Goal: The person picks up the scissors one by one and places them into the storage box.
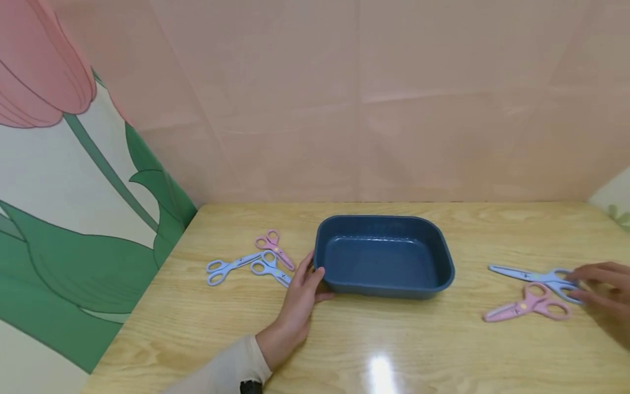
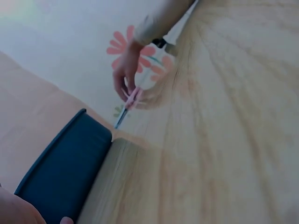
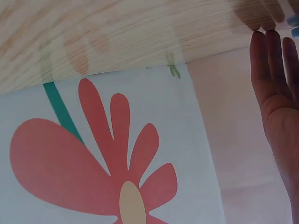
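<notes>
In the head view, my left hand (image 1: 298,298) grips the left end of a dark blue rectangular tray (image 1: 384,293), its thumb at the rim and other fingers against the outer side. The tray holds nothing. At the far right, my right hand (image 1: 605,284) reaches in from the edge, fingertips at the handles of blue scissors (image 1: 519,272). Its finger and thumb stand apart there. Pink scissors (image 1: 524,306) lie just in front of the blue pair. The right wrist view shows the right hand's (image 3: 280,88) fingers nearly straight, with the scissors mostly out of frame.
Left of the tray lie pink scissors (image 1: 276,249) and two blue pairs, one farther left (image 1: 228,267) and one nearer the tray (image 1: 270,268). The wooden table (image 1: 374,345) meets a pink wall covering (image 1: 354,137) behind and a flower-printed panel (image 1: 93,262) at left.
</notes>
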`<state>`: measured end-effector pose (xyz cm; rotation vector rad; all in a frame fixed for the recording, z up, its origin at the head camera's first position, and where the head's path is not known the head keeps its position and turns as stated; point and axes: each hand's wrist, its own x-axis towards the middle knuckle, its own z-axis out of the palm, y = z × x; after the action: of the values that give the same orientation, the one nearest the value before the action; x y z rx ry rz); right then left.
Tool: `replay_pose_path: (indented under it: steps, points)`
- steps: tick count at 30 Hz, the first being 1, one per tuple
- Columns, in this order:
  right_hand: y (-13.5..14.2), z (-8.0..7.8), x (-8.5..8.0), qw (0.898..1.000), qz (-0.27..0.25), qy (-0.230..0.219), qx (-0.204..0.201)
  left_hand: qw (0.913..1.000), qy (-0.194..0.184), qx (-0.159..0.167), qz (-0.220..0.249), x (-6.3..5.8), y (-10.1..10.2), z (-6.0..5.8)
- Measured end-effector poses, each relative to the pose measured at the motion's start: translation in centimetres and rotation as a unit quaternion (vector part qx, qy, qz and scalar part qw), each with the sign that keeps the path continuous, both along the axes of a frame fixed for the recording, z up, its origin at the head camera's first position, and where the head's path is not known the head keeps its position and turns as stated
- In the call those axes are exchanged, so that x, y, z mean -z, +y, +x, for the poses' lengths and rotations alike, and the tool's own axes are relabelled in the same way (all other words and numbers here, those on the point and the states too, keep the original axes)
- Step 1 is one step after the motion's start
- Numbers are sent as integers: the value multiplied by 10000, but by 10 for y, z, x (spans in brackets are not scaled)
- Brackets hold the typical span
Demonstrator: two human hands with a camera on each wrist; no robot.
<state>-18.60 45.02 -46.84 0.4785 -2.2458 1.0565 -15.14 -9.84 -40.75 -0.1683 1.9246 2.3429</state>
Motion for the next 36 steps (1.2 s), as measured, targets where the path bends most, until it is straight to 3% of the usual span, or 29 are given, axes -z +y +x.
replay_pose_path:
  steps: [12, 16, 19, 21, 29, 36]
  points:
    - [-1, -4, -12, 9998, 134, -78, -96, 9969, 115, -53, 780, 2, 1, 4]
    - [5, -8, -19, 9953, 949, -99, -141, 9963, -10, -49, 862, 1, -1, 5]
    - [11, -11, -23, 9830, 1831, 30, -116, 9960, -122, -111, 879, -1, -4, 7]
    - [12, -12, -24, 9776, 2104, 86, -76, 9957, -130, -147, 905, -3, -6, 7]
    - [11, -11, -25, 9737, 2240, 328, -245, 9937, 47, -303, 1074, -5, -5, 10]
    - [12, -10, -29, 9671, 2529, 270, -43, 9929, 133, -503, 1072, -2, -4, 12]
